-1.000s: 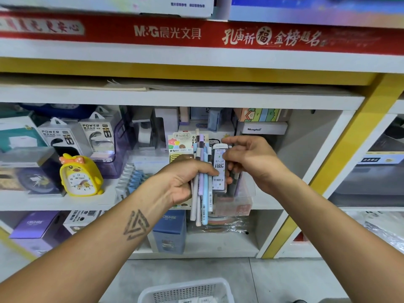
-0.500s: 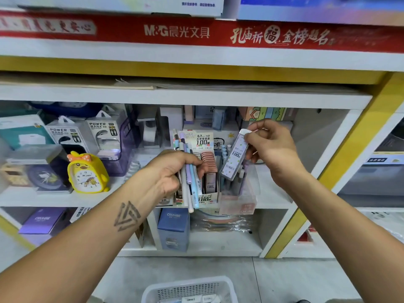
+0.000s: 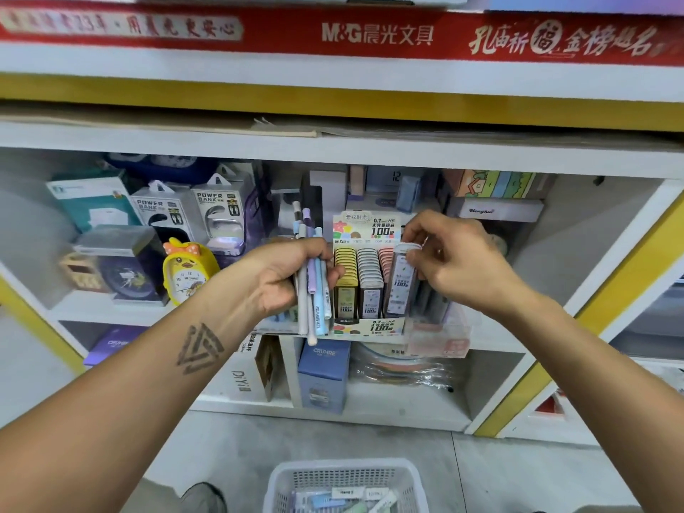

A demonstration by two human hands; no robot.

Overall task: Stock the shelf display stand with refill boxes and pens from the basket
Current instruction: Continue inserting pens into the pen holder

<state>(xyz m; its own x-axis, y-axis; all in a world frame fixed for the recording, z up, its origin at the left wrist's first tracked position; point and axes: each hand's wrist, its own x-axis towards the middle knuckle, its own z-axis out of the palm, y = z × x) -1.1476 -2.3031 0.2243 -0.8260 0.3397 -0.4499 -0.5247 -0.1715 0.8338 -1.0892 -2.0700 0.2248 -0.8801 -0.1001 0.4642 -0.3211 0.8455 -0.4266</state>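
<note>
At the centre of the frame, the left hand [image 3: 285, 279] grips a bundle of pens [image 3: 314, 290]. The right hand [image 3: 455, 264] pinches a refill box [image 3: 401, 279] at the display stand [image 3: 366, 327]; the basket [image 3: 344, 486] sits bottom centre.

1. This is a stationery shop: a red brand banner [image 3: 377, 33] printed "M&G" with Chinese lettering runs along the top of the white and yellow shelving [image 3: 333, 151].
2. Boxed goods fill the shelf: power bank packs [image 3: 163, 216], a yellow chick alarm clock [image 3: 188, 270], and a cardboard display stand [image 3: 366, 286] with rows of refill boxes.
3. A white plastic basket [image 3: 346, 483] of stock stands on the grey floor [image 3: 499, 475] below.
</note>
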